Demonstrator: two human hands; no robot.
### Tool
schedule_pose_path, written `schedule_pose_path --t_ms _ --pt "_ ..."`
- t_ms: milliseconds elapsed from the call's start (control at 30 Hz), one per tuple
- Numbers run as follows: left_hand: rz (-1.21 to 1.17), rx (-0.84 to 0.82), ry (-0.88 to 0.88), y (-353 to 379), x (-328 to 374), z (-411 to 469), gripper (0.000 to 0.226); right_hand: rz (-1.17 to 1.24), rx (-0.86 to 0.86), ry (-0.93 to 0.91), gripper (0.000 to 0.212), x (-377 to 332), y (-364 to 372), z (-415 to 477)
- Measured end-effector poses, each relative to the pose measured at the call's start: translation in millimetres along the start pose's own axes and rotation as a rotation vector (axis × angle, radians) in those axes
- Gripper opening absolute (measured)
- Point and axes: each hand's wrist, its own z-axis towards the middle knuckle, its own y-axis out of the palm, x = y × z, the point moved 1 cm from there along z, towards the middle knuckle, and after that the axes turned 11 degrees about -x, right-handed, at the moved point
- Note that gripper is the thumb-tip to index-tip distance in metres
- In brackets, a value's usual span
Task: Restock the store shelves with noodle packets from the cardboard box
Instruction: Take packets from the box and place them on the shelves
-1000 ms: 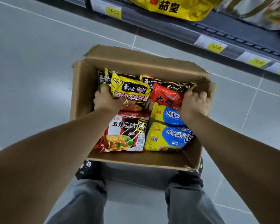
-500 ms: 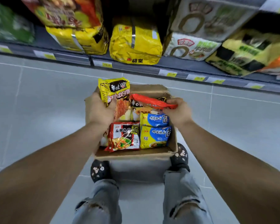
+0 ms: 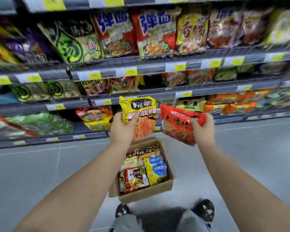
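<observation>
Grey tiled floor (image 3: 40, 173) runs up to tiered store shelves (image 3: 141, 68), which are packed with bright noodle bags and fronted by yellow price tags (image 3: 95, 75). The motion blur is heavy up there, so most labels cannot be read.

Both arms reach forward from the bottom of the view. The left hand (image 3: 122, 129) grips a yellow noodle packet (image 3: 139, 114) by its lower left part, thumb curled over the front, and the packet stands roughly upright in front of the lower shelves. The right hand (image 3: 203, 131) clutches a red noodle packet (image 3: 177, 126) at its upper right corner, crumpling the wrapper there. That packet hangs tilted, with its lower end pointing down and to the right. The two packets sit side by side, close but apparently not touching.

Below the hands the cardboard box (image 3: 146, 192) rests on the floor, open at the top. More packets lie inside it — a red and white one (image 3: 136, 179) at the front left and two blue and yellow ones (image 3: 157, 171) at the right, with others behind.

Two dark shoes (image 3: 204, 209) show at the bottom edge, just behind the box.
</observation>
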Motion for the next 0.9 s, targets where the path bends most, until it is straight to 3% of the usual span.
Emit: schedule_pose_path --t_ms 100,233,400,533,633,800,900 --pt "0.017 -0.063 0.069 9 68 -16 0.072 0.030 0.061 -0.083 0.017 -44 -57 6" --pt "0.018 -0.043 0.224 42 157 -33 0.051 0.099 0.097 -0.161 0.014 -96 -141 27" --pt "-0.049 -0.039 0.319 100 253 -57 0.070 0.129 0.126 -0.255 0.032 -141 -254 57" --pt "-0.092 -0.042 0.398 133 314 -75 0.077 0.170 0.177 -0.359 0.019 -170 -330 73" --pt "-0.117 -0.057 0.482 143 355 -89 0.079 0.211 0.229 -0.448 0.014 -194 -369 84" --pt "-0.139 0.080 0.602 143 417 -101 0.074 0.288 0.295 -0.622 0.012 -235 -410 105" --pt "-0.193 0.146 0.680 133 452 -91 0.054 0.345 0.319 -0.685 0.012 -262 -422 122"
